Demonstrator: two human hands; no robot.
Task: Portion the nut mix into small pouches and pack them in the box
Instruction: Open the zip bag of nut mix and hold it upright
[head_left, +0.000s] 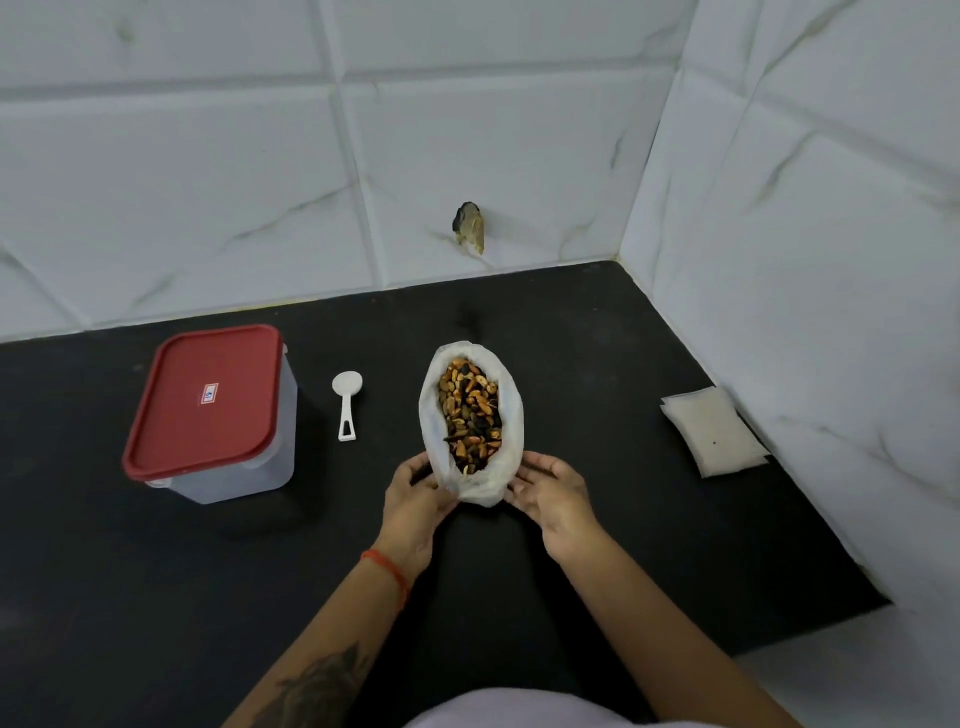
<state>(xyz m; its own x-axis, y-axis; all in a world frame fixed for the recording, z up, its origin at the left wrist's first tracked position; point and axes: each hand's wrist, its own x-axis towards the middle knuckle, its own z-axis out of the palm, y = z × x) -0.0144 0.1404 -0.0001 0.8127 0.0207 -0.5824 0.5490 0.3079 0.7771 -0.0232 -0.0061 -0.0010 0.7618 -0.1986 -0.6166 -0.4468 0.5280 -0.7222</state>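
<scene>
Head view, one open white bag of nut mix (470, 415) on the black counter (597, 374), left hand (415, 496) gripping its near edge, right hand (550, 491) with relaxed fingers touching its other side, one red-lidded clear box (213, 410) far left, one white scoop (346, 402) between box and bag, one stack of small pouches (714, 438) right, count unclear.

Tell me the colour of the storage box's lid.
Red lid, small label in its middle; seen in the head view.
</scene>
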